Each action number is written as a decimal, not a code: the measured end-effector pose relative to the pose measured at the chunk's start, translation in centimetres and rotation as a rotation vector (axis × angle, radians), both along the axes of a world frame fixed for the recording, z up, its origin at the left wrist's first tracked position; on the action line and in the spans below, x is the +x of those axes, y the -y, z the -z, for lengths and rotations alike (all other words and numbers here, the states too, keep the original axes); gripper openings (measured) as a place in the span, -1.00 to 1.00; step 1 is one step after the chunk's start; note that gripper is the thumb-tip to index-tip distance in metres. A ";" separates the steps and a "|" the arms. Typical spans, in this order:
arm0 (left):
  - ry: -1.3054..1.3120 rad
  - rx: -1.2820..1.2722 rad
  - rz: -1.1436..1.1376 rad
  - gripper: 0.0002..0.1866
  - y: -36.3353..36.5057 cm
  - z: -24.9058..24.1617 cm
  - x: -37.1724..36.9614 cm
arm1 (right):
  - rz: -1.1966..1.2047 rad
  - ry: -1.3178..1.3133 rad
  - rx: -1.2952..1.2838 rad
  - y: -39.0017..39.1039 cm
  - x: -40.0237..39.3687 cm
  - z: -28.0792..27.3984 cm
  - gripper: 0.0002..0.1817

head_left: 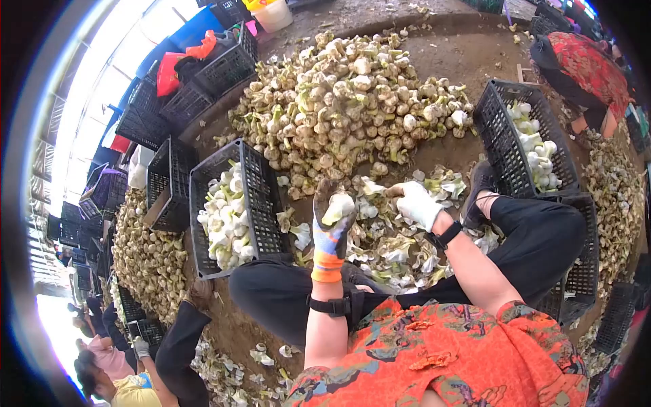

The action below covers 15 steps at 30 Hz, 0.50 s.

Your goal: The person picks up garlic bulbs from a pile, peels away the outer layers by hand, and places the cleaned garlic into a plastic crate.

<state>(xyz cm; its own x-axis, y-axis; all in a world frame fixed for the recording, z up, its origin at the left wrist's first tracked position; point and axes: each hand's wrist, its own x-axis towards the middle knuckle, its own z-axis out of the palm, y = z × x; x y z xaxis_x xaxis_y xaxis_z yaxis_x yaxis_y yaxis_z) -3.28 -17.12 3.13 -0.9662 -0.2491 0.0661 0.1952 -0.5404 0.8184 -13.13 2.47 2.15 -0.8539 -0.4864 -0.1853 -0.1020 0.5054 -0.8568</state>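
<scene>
Evidently, on the head view, the only feed reaching my station, the gloved left hand (329, 235) grasps one garlic bulb (338, 208), held between thumb and fingers. The gloved right hand (419, 205) is partly curled; whether anything is pinched at its fingertips, I cannot tell. I judge the bulb light and firm, its papery skin apt to slip or tear under a glove, its cloves liable to bruise if squeezed hard. I rate the widest part of the body as the sound hold, with the stem end left free. Position noted: the bulb sits to the left of the right hand, apart from it, over loose husks (400, 252). Beyond both hands lies a garlic pile (339, 102); a left crate (264, 197) and a right crate (498, 146) contain paler bulbs.
</scene>
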 end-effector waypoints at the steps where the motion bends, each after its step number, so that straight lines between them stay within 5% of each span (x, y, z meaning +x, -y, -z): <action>1: -0.067 -0.003 0.007 -0.13 0.5 1.3 -0.4 | 0.046 0.183 -0.028 0.5 -0.3 0.2 -0.69; 3: -0.123 -0.251 -0.043 -0.11 0.3 0.7 -1.1 | 0.085 0.474 -0.434 2.0 -0.2 1.1 -0.69; 6: -0.103 -0.786 -0.161 -0.08 -0.1 -0.4 -1.6 | -0.031 0.430 -0.680 4.4 1.0 -3.4 -0.63; 9: -0.028 -0.638 -0.229 -0.25 -0.1 0.0 -1.8 | -0.045 0.148 -0.287 5.4 0.3 -4.8 -0.70; 12: 0.135 -0.372 -0.249 -0.59 1.7 1.0 -1.5 | -0.037 0.462 -0.619 6.6 0.1 -2.7 -0.80; 15: 0.133 0.240 -0.211 -0.61 2.4 1.8 -1.4 | 0.232 0.768 -0.803 7.7 0.2 -0.6 -0.83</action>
